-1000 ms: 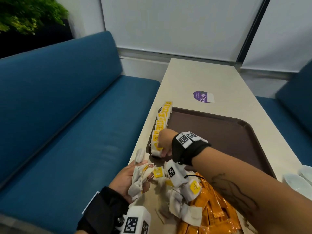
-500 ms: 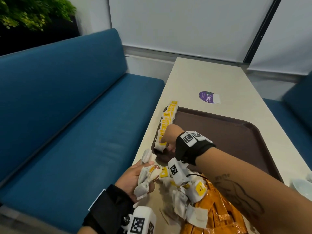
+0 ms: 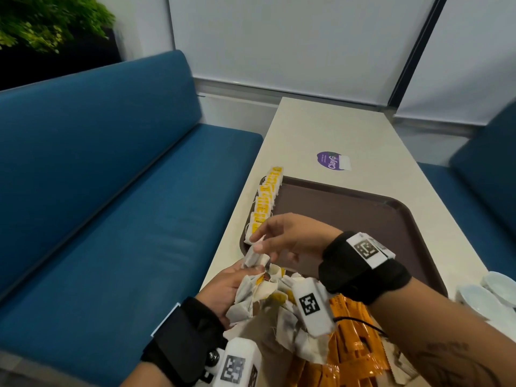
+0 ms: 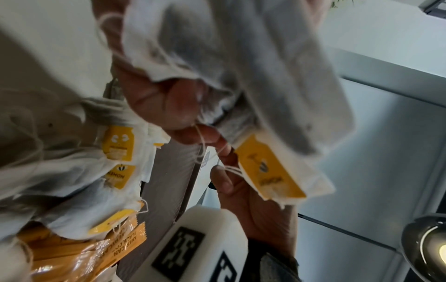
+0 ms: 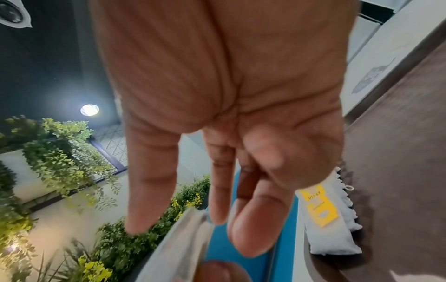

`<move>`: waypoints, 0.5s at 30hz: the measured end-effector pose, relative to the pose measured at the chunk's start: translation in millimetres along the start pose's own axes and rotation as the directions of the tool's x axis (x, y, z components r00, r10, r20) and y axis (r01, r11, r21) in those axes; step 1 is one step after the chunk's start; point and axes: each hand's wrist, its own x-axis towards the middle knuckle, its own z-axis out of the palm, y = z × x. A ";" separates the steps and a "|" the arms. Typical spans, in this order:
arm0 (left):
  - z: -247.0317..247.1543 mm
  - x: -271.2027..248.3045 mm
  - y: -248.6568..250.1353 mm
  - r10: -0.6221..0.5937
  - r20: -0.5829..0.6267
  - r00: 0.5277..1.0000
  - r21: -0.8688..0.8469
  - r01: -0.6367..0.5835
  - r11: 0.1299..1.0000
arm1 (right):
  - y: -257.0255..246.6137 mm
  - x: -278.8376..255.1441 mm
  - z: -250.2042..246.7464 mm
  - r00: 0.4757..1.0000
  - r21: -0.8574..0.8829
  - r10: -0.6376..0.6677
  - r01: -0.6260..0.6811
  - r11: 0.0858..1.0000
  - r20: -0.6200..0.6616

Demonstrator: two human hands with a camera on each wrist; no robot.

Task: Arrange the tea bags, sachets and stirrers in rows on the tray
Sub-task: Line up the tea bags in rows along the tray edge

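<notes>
A brown tray (image 3: 363,216) lies on the table with a row of tea bags (image 3: 265,199) with yellow tags along its left edge. Just in front of the tray, my left hand (image 3: 251,272) grips a bunch of loose tea bags (image 3: 251,294). My right hand (image 3: 257,243) reaches across and pinches the top tea bag (image 3: 255,258) of that bunch between thumb and fingers. In the left wrist view the bunch (image 4: 241,66) hangs from my fingers (image 4: 169,103) with a yellow tag (image 4: 267,167) dangling. Orange sachets (image 3: 349,347) and more tea bags (image 3: 296,331) are piled below my right wrist. No stirrers show.
White dishes (image 3: 491,294) sit at the table's right edge. A purple sticker (image 3: 332,160) lies beyond the tray. A blue bench (image 3: 125,205) runs along the table's left side. The last tea bag of the row (image 5: 330,219) lies near the tray's rim.
My right hand has drawn back from the row on the tray to the bunch in my left hand and taken hold of a tea bag. The left hand rose slightly.
</notes>
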 end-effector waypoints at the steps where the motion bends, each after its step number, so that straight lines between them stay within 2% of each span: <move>1: 2.5 -1.4 -0.5 0.001 0.008 1.000 0.013 -0.001 1.000 | 0.5 -2.6 0.9 1.000 0.011 -0.014 0.014 1.000 0.027; 4: 7.7 -4.8 -1.0 0.000 0.012 1.000 0.043 0.000 0.999 | 3.3 -8.8 1.7 0.998 0.023 -0.042 0.041 0.999 0.045; 8: 12.0 -8.6 -2.4 -0.009 0.013 1.000 0.037 0.008 0.999 | 13.7 -12.7 6.0 0.998 0.080 -0.044 0.048 0.996 -0.046; 12: 15.8 -11.6 -1.9 -0.018 0.013 1.000 -0.036 0.019 0.999 | 17.6 -15.6 6.4 0.989 0.121 -0.122 0.132 0.984 -0.088; 15: 19.8 -14.3 0.3 -0.033 0.040 0.999 -0.078 0.036 0.996 | 16.5 -20.8 3.2 0.989 0.073 -0.134 0.139 0.988 -0.066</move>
